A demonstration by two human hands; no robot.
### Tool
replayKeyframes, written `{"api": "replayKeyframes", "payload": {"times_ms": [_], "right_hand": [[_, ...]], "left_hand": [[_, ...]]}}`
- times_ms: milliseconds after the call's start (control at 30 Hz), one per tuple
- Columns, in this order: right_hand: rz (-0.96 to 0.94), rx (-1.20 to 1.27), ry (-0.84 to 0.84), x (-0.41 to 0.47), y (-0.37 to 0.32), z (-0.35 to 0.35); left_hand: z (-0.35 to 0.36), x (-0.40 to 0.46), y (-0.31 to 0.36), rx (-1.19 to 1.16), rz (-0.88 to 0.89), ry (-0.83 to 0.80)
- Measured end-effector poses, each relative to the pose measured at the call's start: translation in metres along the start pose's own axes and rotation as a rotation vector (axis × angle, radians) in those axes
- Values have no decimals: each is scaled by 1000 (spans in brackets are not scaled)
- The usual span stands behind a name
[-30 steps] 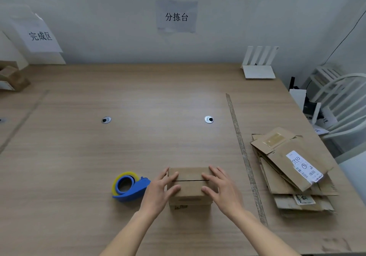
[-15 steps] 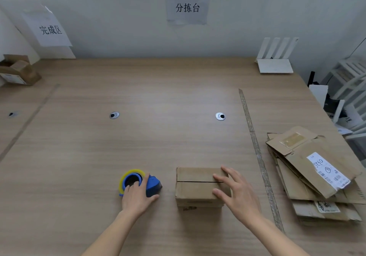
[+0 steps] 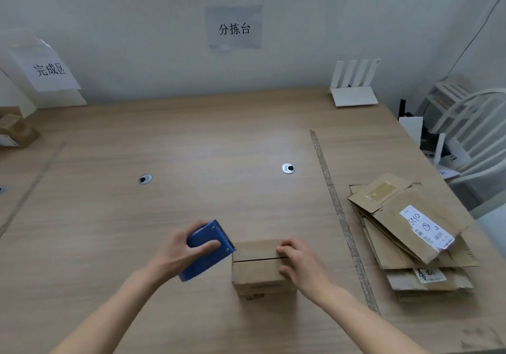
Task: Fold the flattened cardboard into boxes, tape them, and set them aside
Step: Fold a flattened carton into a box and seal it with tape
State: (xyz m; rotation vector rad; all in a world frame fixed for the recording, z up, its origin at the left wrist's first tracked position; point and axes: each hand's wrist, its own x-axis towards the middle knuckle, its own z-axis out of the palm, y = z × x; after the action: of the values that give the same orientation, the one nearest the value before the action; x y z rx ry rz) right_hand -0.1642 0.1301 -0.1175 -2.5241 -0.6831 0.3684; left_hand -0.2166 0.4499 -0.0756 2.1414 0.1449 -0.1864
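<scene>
Box [image 3: 260, 264] folded but seam untaped, right hand [image 3: 304, 267] pressing flaps flat, left hand [image 3: 178, 252] gripping tape dispenser [image 3: 208, 249] at left edge; flat cardboard [image 3: 405, 233] waiting right.

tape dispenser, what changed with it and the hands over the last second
The left hand left the box, gripped the tape dispenser, lifted it off the table and brought it to the box's left edge. The right hand stayed on the box, flaps still untaped; the cardboard stack is unmoved.
</scene>
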Motion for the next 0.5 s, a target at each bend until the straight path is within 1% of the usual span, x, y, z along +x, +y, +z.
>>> {"api": "replayKeyframes", "payload": {"times_ms": [100, 133, 200, 267, 300, 333, 400, 500], "right_hand": [[21, 67, -76, 2, -6, -8], [48, 120, -91, 1, -7, -10], [146, 371, -88, -2, -9, -14], [279, 732, -71, -6, -11, -20], [336, 879, -91, -7, -13, -24], [375, 967, -121, -8, -15, -27], [386, 1041, -179, -9, -19, -30], [350, 1083, -167, -12, -21, -29]], "left_hand": [[20, 10, 56, 111, 58, -227], [30, 13, 67, 159, 52, -267], [46, 20, 80, 236, 43, -264], [52, 26, 89, 291, 45, -241], [54, 28, 92, 314, 54, -241], [56, 29, 95, 334, 64, -245], [59, 28, 100, 360, 74, -251], [61, 28, 104, 385, 92, -252]]}}
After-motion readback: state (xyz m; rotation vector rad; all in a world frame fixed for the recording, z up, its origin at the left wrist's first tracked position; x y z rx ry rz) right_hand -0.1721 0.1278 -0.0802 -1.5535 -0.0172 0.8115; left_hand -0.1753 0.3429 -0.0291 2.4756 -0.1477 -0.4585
